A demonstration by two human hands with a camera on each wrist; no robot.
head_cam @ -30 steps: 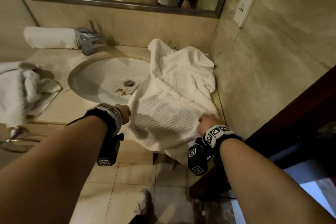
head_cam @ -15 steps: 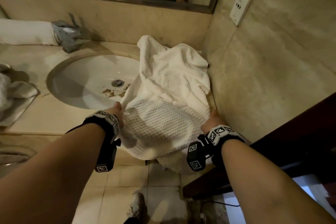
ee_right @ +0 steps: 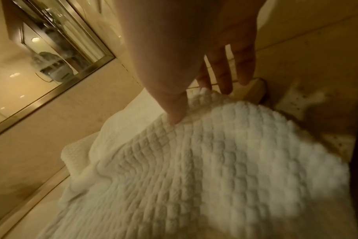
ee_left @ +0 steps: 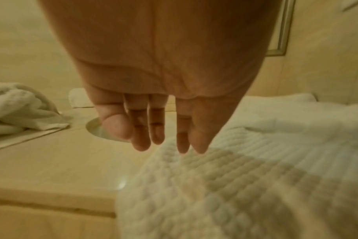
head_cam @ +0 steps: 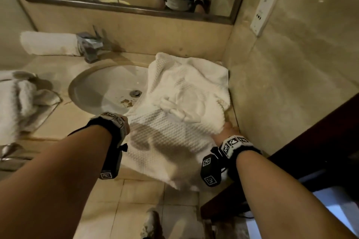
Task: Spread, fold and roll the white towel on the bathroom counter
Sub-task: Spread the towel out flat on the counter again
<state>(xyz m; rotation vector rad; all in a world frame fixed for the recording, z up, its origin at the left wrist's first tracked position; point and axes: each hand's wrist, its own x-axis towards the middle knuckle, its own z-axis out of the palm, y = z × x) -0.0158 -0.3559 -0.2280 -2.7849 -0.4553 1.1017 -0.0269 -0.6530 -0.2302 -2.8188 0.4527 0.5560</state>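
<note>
The white waffle towel [head_cam: 174,122] lies crumpled on the counter [head_cam: 64,122] right of the sink, its near end hanging over the front edge. My left hand [head_cam: 126,124] hovers at the towel's left edge. In the left wrist view this hand [ee_left: 164,145] has straight fingers just above the towel [ee_left: 255,161] and holds nothing. My right hand [head_cam: 226,130] is at the towel's right edge by the wall. In the right wrist view the thumb of this hand [ee_right: 204,100] touches the towel [ee_right: 194,169]; the other fingers reach straight past its edge.
The sink [head_cam: 104,91] sits left of the towel, with the faucet [head_cam: 89,44] behind it. A rolled towel [head_cam: 48,42] lies at the back left and a crumpled one [head_cam: 17,103] at the far left. The side wall [head_cam: 281,83] and dark woodwork [head_cam: 310,141] close off the right.
My left hand has let go of the towel's left edge and its fingers have straightened. My right hand's grip on the right edge has loosened. The towel lies lower on the counter.
</note>
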